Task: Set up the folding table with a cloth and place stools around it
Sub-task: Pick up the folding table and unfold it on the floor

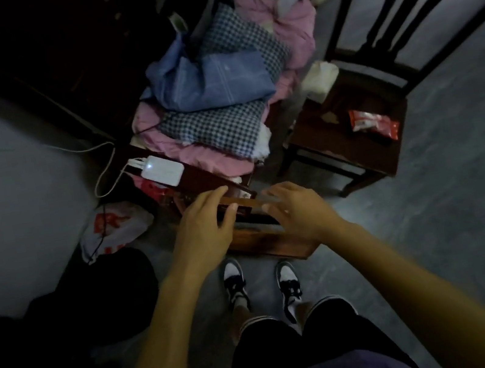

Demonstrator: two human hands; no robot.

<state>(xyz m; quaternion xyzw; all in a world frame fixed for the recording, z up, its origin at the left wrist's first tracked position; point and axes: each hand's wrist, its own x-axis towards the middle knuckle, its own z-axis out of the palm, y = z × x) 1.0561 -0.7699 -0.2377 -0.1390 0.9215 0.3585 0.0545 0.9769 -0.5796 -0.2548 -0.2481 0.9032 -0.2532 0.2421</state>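
We take the brown wooden piece (269,243) on the floor as our mark; we cannot tell whether it is a stool or the folded table. It lies low in the middle of the view, just ahead of our feet. Far to its left slumps one white bag (113,228) with red print. Up and left of the piece lies one white charger (162,170) with a small light on, and one white cable (105,178) loops away from it further left. Beyond the piece rises one pile (213,92) of cloth: pink sheets, a blue folded layer and checked fabric showing in two patches. Our left hand (206,223) reaches over the left end of the piece, fingers spread and nearly straight, gripping nothing. Our right hand (298,206) hovers over the right end, fingers loose and splayed, blurred at the tips; we cannot tell if either hand touches the wood. Just nearer to us than the piece stand two black-and-white shoes (234,281). To the right of the piece and beyond it stands one dark chair (342,154), and one red packet (374,124) lies on its seat.
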